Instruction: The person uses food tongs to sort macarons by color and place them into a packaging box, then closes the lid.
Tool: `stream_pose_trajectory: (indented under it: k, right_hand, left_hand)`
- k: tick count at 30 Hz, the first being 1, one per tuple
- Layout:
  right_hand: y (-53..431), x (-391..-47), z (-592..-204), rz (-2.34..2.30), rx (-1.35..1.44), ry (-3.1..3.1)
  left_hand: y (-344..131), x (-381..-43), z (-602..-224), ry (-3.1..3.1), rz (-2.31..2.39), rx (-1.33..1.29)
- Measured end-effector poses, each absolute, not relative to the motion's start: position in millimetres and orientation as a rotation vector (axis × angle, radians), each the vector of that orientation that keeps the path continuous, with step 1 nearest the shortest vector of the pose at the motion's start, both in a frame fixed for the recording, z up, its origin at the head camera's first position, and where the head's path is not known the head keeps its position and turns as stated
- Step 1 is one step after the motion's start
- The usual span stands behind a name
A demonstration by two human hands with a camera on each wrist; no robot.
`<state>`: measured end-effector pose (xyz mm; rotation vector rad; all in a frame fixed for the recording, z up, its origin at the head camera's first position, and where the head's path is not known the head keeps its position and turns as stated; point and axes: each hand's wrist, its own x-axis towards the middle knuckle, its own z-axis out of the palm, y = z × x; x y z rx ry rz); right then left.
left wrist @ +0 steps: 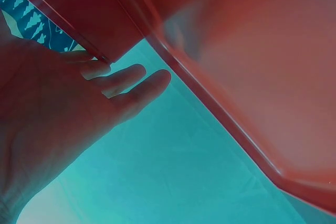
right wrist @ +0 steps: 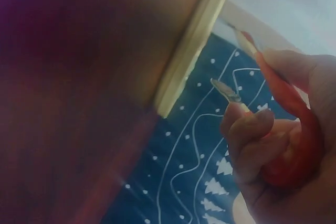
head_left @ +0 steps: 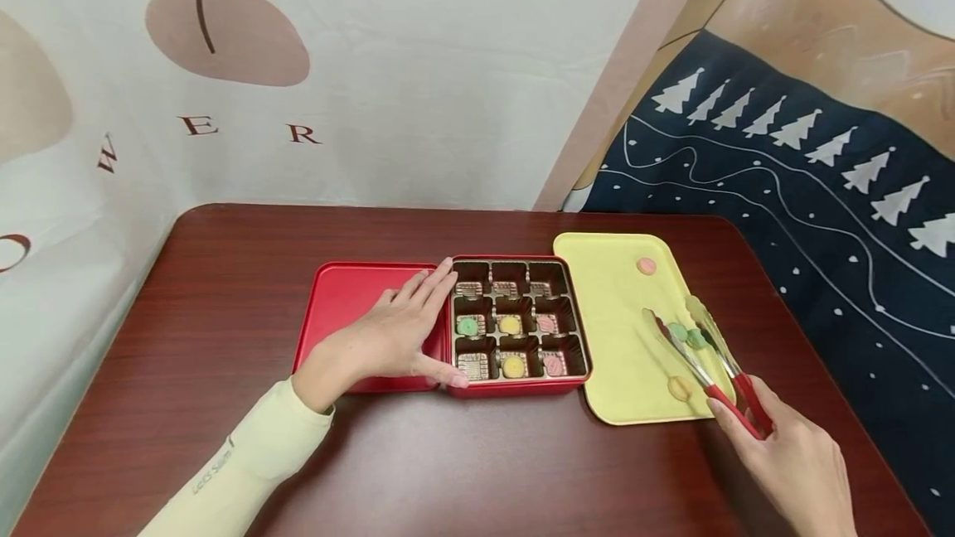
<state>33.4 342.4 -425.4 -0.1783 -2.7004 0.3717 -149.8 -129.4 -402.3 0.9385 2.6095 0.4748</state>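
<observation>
My left hand (head_left: 391, 334) lies with straight fingers along the left rim of a red box (head_left: 515, 389) with a dark compartment insert. In its middle row sit a green candy (head_left: 467, 326), a yellow candy (head_left: 510, 325) and a pink candy (head_left: 547, 323); the front row holds a yellow one and a pink one. My right hand (head_left: 802, 446) grips red-handled tongs (head_left: 731, 410) over a yellow tray (head_left: 612, 355). The tongs' tips are spread, with two green candies (head_left: 695, 339) between their arms in the head view. The left wrist view shows the left fingers extended beside the box.
A red lid (head_left: 346, 305) lies left of the box, partly under the left forearm and hand. On the tray, a pink candy (head_left: 646, 266) lies at the back and a yellow candy (head_left: 680, 389) near the front. The brown table (head_left: 239, 272) meets hanging cloths behind.
</observation>
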Motion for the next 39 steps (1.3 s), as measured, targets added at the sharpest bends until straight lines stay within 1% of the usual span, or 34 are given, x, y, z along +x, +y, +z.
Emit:
stream_pose_trajectory:
  k: [7,18,39]
  right_hand:
    - [343.5,33.7,-428.8,0.367,-0.252,-2.783]
    - [341.8,31.6,-428.1,0.346,-0.279,-2.875]
    - [333.0,29.3,-428.1,0.374,-0.131,-2.770]
  left_hand:
    - [-135.0,-149.5,-400.7,2.625,0.489,0.944]
    - [-133.2,-148.6,-400.6,2.619,0.484,0.943]
    - [-130.5,-148.8,-402.9,2.615,0.488,0.948]
